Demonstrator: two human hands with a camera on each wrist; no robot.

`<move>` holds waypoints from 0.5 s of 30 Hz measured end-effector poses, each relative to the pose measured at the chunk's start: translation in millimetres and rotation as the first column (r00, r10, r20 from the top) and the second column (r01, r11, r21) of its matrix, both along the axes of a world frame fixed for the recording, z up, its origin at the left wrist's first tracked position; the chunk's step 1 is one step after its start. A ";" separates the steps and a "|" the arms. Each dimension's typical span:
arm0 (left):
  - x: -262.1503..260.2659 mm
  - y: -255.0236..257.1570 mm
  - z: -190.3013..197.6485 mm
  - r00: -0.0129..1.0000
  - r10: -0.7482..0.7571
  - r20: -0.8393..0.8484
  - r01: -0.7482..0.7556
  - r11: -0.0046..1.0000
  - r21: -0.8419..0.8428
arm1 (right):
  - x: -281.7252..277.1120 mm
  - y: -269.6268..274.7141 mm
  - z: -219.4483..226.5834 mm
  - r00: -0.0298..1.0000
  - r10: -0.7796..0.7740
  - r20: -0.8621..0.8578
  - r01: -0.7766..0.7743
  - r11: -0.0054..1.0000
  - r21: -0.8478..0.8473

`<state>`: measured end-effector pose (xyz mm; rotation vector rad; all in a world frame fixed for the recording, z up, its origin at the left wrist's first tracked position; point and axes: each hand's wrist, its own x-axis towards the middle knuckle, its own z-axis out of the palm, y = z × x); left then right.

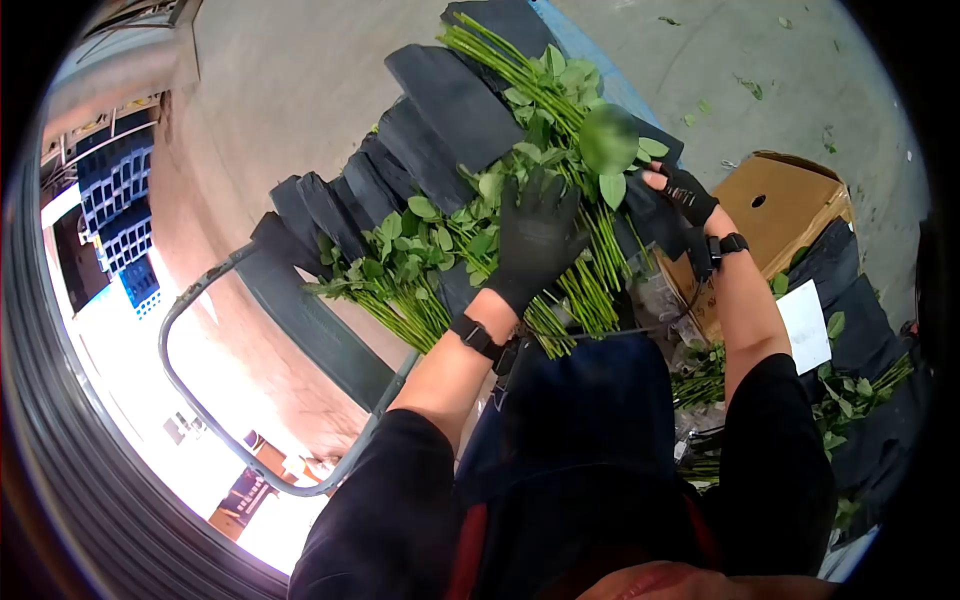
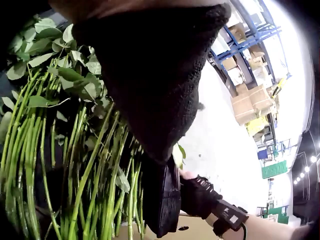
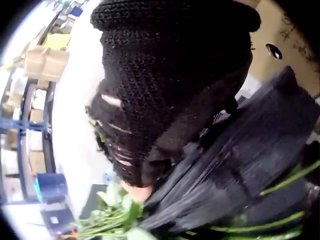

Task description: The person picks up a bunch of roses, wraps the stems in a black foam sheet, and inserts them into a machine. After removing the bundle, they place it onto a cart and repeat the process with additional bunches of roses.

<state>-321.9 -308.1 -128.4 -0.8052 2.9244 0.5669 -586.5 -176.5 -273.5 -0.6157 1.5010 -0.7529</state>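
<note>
My left hand (image 1: 540, 242), in a black glove, lies with its fingers stretched over leafy green stems (image 1: 595, 250). In the left wrist view the cut stems (image 2: 30, 170) run side by side below that hand, leaves at their upper end. My right hand (image 1: 690, 197), gloved with a bare fingertip, grips a dark wrapping sheet (image 3: 240, 137) at the right of the stems. Its palm side is hidden by the glove's back. Another leafy bunch (image 1: 410, 275) lies left of my left hand. Upper stems (image 1: 490, 50) point away, past a blurred round green patch.
Several dark wrapped bundles (image 1: 450, 105) line the far left side. A cardboard box (image 1: 790, 190) stands at the right, beside a white paper (image 1: 803, 325) and more stems. A metal rail (image 1: 185, 380) curves at the left. Loose leaves lie on the floor (image 1: 720, 60).
</note>
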 end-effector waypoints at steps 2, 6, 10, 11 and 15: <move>10.3 0.6 5.5 0.994 0.087 -0.060 -0.087 0.996 0.004 | 14.8 -18.6 42.8 0.980 -0.059 0.190 0.083 0.989 -0.121; 41.5 8.4 10.8 0.927 0.347 -0.143 -0.326 0.933 0.153 | 51.3 -22.4 65.8 0.669 0.427 -0.608 -0.390 0.899 0.202; 62.2 22.2 -22.1 0.737 0.667 -0.114 -0.557 0.693 0.458 | 43.4 -13.9 85.5 0.612 0.254 -0.749 -0.269 0.957 0.105; 58.4 22.5 -31.9 0.688 0.718 -0.102 -0.593 0.638 0.492 | 30.6 -15.1 87.4 0.595 0.345 -0.726 -0.261 0.937 0.232; -4.3 22.7 -49.2 0.872 0.484 -0.071 -0.425 0.821 0.382 | 20.0 0.0 165.3 0.564 0.058 -0.824 -0.193 0.979 -0.063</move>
